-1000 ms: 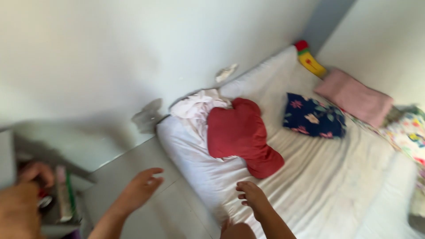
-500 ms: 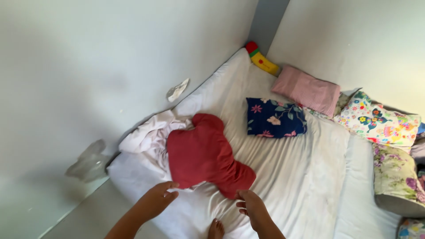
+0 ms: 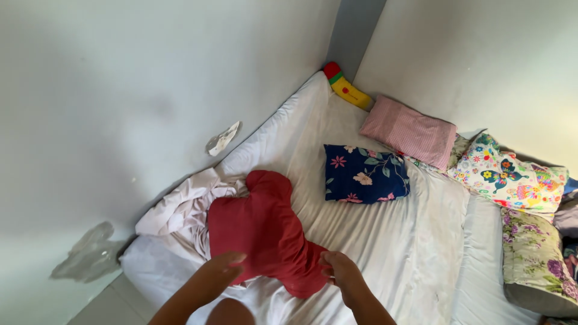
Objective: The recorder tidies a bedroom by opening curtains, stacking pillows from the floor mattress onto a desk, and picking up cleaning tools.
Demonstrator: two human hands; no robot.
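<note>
Your left hand (image 3: 223,268) and right hand (image 3: 340,271) both pinch the near edge of the red crumpled fabric cushion (image 3: 265,232) on the white-sheeted mattress (image 3: 385,241), beside the navy floral pillow (image 3: 364,174).

You have a plain red cloth (image 3: 265,232), a navy floral pillow (image 3: 364,174), a pink striped pillow (image 3: 408,132), and a white sheet (image 3: 391,241).

Both hands rest on a red cloth (image 3: 265,232) on a white bed (image 3: 385,241): left hand (image 3: 226,268) at its near edge, right hand (image 3: 342,271) gripping its lower corner, beside crumpled pale sheets (image 3: 180,210) and a navy floral pillow (image 3: 364,174).
</note>
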